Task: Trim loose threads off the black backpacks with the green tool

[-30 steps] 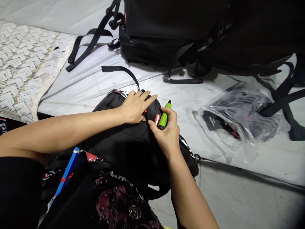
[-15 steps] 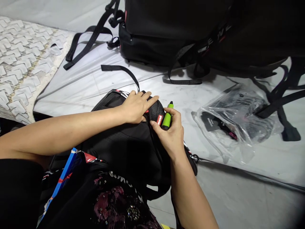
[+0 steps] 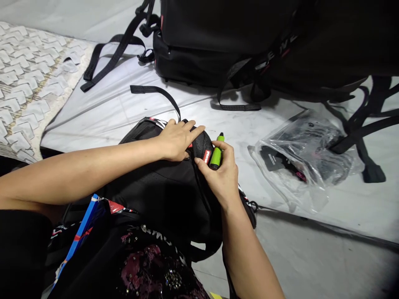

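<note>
Leftmost, at ten o'clock, a mat of pale chevron-shaped pieces (image 3: 25, 83) is seen beside a white sheet (image 3: 102, 112). At eight o'clock, a blue strip (image 3: 81, 230) is crossed by a red tie, with a red triangular tag (image 3: 115, 207) just beside it. Across the middle, a black backpack (image 3: 156, 182) is set at the sheet's near edge, its loose webbing strap (image 3: 156, 89) extended towards eleven o'clock. The backpack's upper part is covered by the left hand (image 3: 177, 140), laid palm down with its fingers loosely spread and nothing seen gripped. At the centre, a red label (image 3: 206, 157) is shown between the hands. Just right of it, a lime-green marker (image 3: 217, 153) is held upright, slightly tilted, in the right hand (image 3: 222, 174); the index finger is curled around its barrel, while the partly opened thumb is rested on the backpack; the other fingers are mostly hidden. At one o'clock, larger black backpacks (image 3: 199, 58) are stood on the sheet. At three o'clock, a clear plastic bag (image 3: 318, 166) is laid, with a black hang tag (image 3: 270, 160) visible inside.
</note>
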The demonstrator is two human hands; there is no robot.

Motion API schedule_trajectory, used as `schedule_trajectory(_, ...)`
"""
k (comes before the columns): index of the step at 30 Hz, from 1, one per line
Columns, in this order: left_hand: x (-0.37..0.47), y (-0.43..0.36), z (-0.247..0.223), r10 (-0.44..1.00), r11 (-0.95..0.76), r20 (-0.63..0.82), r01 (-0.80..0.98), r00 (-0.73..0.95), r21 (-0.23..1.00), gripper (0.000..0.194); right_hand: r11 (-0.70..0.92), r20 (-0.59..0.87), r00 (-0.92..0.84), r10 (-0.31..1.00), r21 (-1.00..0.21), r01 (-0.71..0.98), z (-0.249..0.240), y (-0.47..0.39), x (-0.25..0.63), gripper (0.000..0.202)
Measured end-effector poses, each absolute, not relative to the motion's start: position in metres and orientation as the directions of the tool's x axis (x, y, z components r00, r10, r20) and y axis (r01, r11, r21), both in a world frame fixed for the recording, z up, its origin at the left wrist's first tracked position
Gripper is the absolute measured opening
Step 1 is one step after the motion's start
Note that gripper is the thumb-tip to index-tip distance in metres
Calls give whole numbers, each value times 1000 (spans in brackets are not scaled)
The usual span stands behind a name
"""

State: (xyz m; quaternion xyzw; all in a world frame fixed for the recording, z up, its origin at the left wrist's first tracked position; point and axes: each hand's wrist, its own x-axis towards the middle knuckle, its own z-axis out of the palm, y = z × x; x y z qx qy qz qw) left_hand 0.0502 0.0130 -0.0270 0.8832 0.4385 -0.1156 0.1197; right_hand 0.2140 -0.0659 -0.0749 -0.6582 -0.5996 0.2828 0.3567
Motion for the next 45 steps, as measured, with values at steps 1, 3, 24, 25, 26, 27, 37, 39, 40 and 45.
schedule_trajectory(1, 51, 12, -28, 760, -575, -293, 810, 580, 113, 88, -27, 54, 121, 991, -809, 587, -75, -66, 214, 54)
schedule_trajectory(3, 52, 11, -29, 784, -552, -276, 828, 556, 101, 86, -35, 47, 124, 991, -810, 585, -76, -66, 214, 54)
schedule_trajectory(24, 56, 14, -23, 726, -601, -391, 798, 566, 39, 98, -45, 42, 139, 989, -822, 568, -78, -65, 213, 56)
schedule_trajectory(25, 55, 14, -25, 733, -598, -375, 801, 568, 46, 97, -46, 39, 136, 990, -821, 570, -78, -65, 213, 56)
schedule_trajectory(26, 54, 13, -26, 745, -591, -351, 805, 567, 47, 95, -49, 33, 131, 991, -818, 572, -78, -65, 213, 56)
schedule_trajectory(27, 55, 11, -28, 760, -583, -327, 812, 562, 42, 93, -50, 28, 126, 992, -816, 576, -78, -65, 213, 55)
schedule_trajectory(37, 36, -9, -33, 745, -663, -39, 746, 666, 68, 77, -4, 90, 120, 989, -782, 624, -72, -70, 217, 54)
schedule_trajectory(39, 21, -30, -40, 717, -688, 203, 723, 667, 53, 55, 4, 109, 128, 986, -776, 630, -70, -71, 218, 54)
schedule_trajectory(40, 15, -42, -43, 702, -690, 279, 723, 655, 39, 45, 8, 118, 132, 984, -775, 632, -69, -72, 219, 54)
schedule_trajectory(45, 14, -71, -47, 818, -564, 166, 825, 551, 36, 27, 17, 131, 127, 983, -758, 652, -64, -74, 219, 52)
